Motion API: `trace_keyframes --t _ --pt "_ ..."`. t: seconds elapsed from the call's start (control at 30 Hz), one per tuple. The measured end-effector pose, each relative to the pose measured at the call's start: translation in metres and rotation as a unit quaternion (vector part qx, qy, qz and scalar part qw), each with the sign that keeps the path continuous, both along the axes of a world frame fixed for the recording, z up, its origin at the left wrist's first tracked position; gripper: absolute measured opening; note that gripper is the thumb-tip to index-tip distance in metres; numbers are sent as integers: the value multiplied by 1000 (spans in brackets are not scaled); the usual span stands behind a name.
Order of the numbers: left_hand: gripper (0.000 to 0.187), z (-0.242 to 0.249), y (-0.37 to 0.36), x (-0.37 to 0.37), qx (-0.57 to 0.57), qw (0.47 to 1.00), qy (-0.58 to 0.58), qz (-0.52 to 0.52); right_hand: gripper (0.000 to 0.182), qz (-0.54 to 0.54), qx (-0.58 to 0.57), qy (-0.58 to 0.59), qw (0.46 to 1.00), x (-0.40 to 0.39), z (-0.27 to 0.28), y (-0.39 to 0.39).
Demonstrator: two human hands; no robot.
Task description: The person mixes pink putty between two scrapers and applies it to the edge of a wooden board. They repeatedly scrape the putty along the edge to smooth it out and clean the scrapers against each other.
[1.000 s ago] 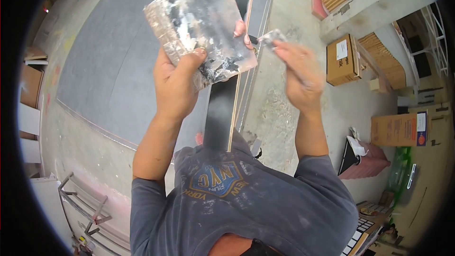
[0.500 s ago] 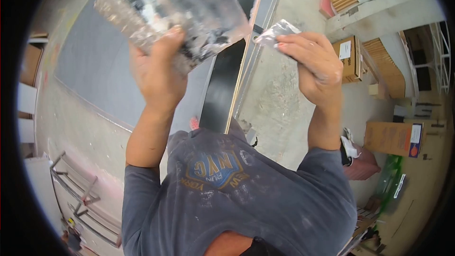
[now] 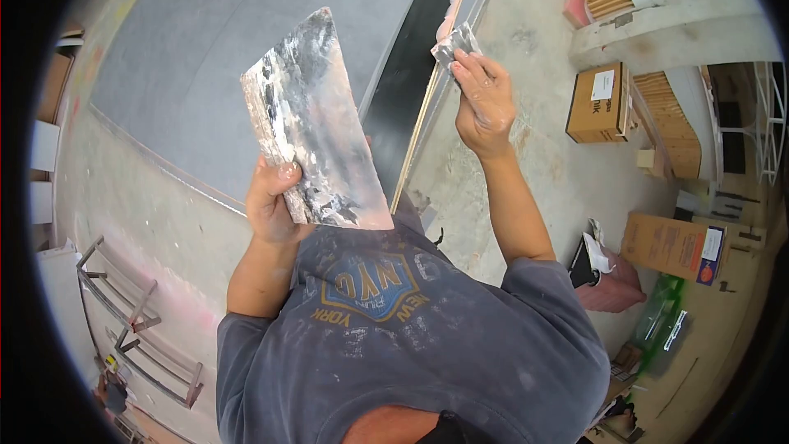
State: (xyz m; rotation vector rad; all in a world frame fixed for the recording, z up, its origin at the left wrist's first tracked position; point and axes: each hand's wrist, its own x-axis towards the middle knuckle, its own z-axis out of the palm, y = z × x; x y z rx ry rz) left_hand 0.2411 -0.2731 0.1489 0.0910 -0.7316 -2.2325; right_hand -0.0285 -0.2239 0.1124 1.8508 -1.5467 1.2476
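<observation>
My left hand [image 3: 271, 204] is closed on the lower left edge of a putty board [image 3: 329, 127], thumb on top. White, black and pinkish filler is smeared over the board. My right hand [image 3: 486, 107] grips a small flat putty scraper [image 3: 454, 43], its fingers dusted with filler. The scraper is at the long edge of a dark panel [image 3: 403, 90], by a ragged bead of pink putty [image 3: 451, 15]; whether it touches cannot be made out. Behind the putty board lies a large grey surface [image 3: 214, 57].
Cardboard boxes [image 3: 597, 104] [image 3: 670, 245] stand on the right. Metal frames [image 3: 123, 296] lie at lower left, with a person [image 3: 113, 390] beyond them. A pinkish object [image 3: 616, 284] is on the concrete floor [image 3: 526, 49] to the right, near a green item [image 3: 662, 312].
The putty board has come down towards my chest and tilted, showing its face more sharply. My right hand has moved left with the scraper, to the panel's edge.
</observation>
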Motion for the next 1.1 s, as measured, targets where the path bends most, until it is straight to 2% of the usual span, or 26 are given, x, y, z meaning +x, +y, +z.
trace_keyframes --t 0.2,0.3,0.4,0.5,0.63,0.73,0.87,1.1 --pt "60 -30 1 8 26 998 -40 48 36 -22 44 71 996 5 1 18" --pt "62 -29 -1 10 31 997 -49 42 39 -6 102 105 989 8 33 37" --pt "65 -22 2 11 60 994 -80 33 41 -30 135 60 989 1 65 39" --pt "70 -29 2 17 14 998 -59 16 43 -80 193 52 976 -8 92 21" --pt "77 -27 4 22 11 989 -128 68 40 -114 271 108 950 -17 109 -7" --pt "55 -28 -1 36 25 991 -132 -4 40 -117 311 140 933 -8 120 -21" --pt "49 -37 -5 46 -14 982 -187 -33 41 -110 350 162 916 -3 122 -28" --pt "49 -28 -11 47 -36 973 -226 -34 40 -84 377 188 903 8 128 -25"
